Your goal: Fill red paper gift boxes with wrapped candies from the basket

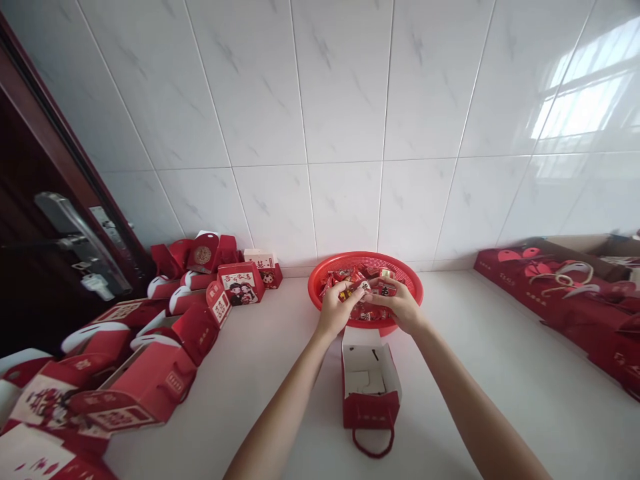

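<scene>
Both of my hands are over a red plastic basket (316, 288) filled with wrapped candies (367, 315). My left hand (340, 303) has its thumb and fingers pinched on a small red candy packet (363, 287). From the other side, my right hand (397, 303) meets it at the fingertips, also closed on a red packet with dark characters. Whether the two hands share one packet or hold separate ones is hard to make out. In front of the basket, below my hands, stands an open red gift box (371, 407) with a white inside and a red rope handle (374, 453).
Several red gift boxes (145, 383) crowd the left side, some open, some printed with a cartoon couple. A large red carton (530, 303) with more red packaging and cord lies at the right. Behind rises a tiled wall (345, 207); a dark door (60, 220) is at left.
</scene>
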`<state>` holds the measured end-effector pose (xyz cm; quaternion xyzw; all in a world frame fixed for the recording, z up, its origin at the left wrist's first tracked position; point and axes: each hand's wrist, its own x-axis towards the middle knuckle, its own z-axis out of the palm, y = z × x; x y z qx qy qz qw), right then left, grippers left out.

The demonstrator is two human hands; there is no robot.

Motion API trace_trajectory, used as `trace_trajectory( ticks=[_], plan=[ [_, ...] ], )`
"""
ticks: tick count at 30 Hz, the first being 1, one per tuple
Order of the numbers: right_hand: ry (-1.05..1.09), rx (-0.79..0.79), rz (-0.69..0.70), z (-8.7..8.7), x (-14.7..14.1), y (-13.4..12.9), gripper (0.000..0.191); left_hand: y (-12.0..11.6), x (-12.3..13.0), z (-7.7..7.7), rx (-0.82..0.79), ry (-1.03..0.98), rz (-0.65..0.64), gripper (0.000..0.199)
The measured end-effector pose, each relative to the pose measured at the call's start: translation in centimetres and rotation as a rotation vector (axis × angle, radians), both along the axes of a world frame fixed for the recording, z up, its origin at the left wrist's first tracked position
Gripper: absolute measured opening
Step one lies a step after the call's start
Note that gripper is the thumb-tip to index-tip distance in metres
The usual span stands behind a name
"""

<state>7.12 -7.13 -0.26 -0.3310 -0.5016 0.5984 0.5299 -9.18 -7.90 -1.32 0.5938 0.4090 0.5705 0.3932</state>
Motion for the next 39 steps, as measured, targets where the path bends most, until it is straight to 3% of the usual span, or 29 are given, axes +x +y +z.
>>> trace_trajectory(
  ticks=[7,18,23,26,30,35,39],
  plan=[
    [0.056,-0.077,0.093,0.1,0.6,0.1,0.044,0.0,0.1,-0.2,0.025,0.002,0.082,0.029],
    [0.181,-0.086,0.003,-0.4,0.9,0.5,0.037,0.3,-0.4,0.2,-0.036,0.029,0.062,0.033],
    [0.117,-0.133,0.002,0.5,1.4,0.3,0.039,-0.2,-1.4,1.5,0.054,0.228,0.172,0.026],
    [0.067,-0.181,0.006,1.0,1.9,0.2,0.039,-1.0,-2.1,2.7,0.114,0.367,0.173,0.025],
    [-0.063,-0.088,0.075,2.3,2.8,-0.5,0.035,-2.7,-3.3,4.8,0.162,0.597,0.094,0.024],
    [-0.447,0.127,0.271,4.7,3.2,-2.9,0.027,-5.5,-4.6,7.3,0.076,0.993,0.012,0.025],
    [-0.699,0.193,0.395,5.7,2.3,-4.4,0.024,-7.0,-4.9,8.4,0.04,1.071,-0.015,0.024]
  ],
)
